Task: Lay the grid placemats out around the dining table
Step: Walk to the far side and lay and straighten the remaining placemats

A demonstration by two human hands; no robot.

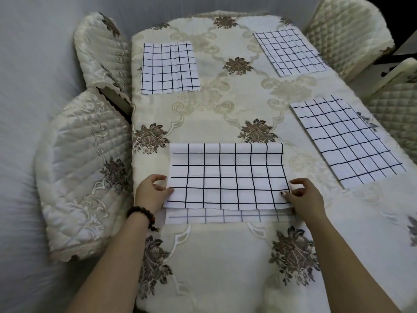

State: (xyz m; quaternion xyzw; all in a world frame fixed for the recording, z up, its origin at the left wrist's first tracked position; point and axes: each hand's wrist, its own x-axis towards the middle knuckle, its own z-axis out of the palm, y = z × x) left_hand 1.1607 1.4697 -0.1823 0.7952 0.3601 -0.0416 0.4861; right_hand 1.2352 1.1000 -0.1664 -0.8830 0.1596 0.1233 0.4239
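As a second grid placemat (pixel 225 219) lay beneath, we pinched the top placemat (pixel 225 177) with left hand (pixel 150 192) and right hand (pixel 304 196), seemingly to lift it.

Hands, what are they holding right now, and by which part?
The top grid placemat: the left hand pinches its near-left edge, the right hand its near-right edge.

cream tablecloth (pixel 225 256) with brown flower embroidery. four chairs in quilted cream covers: two by its left edge, near (pixel 83 177) and far (pixel 99 50); two by its right edge, far (pixel 345 35) and near (pixel 392 109). pale grey floor (pixel 33 64) left of it.
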